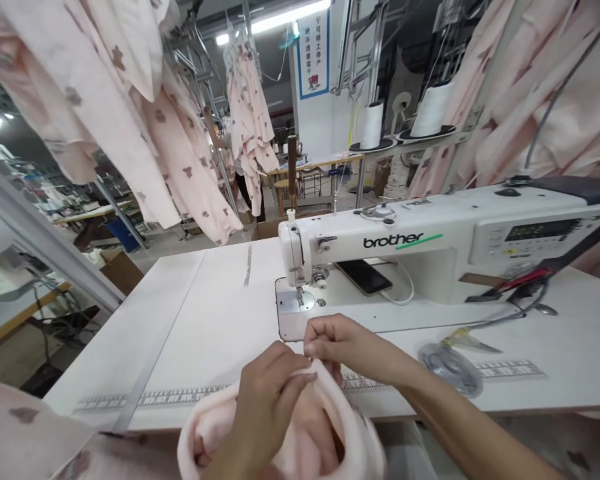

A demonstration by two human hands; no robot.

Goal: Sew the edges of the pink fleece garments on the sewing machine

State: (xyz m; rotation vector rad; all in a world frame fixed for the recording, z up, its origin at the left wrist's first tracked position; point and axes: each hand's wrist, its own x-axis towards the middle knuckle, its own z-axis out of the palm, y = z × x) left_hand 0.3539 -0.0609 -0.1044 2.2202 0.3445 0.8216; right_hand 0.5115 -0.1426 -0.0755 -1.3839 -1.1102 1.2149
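A pale pink fabric garment piece [353, 427] with a folded, rounded edge hangs at the front of the table. My left hand [273, 390] is closed on its edge, thumb and fingers pinching the cloth. Just to the right, my right hand [333, 343] pinches the same edge near a raised corner. Both hands are in front of the white sewing machine [370, 240], apart from its needle and presser foot [301, 297]. The inside of the garment shows as an open loop below my hands.
On the machine bed lies a black phone [364, 276] with a white cable. A clear round container [450, 368] and small yellow-handled snips [473, 341] sit at right. A measuring tape [180, 396] runs along the table's front. Pink printed garments [180, 153] hang at left; thread cones [373, 125] stand behind.
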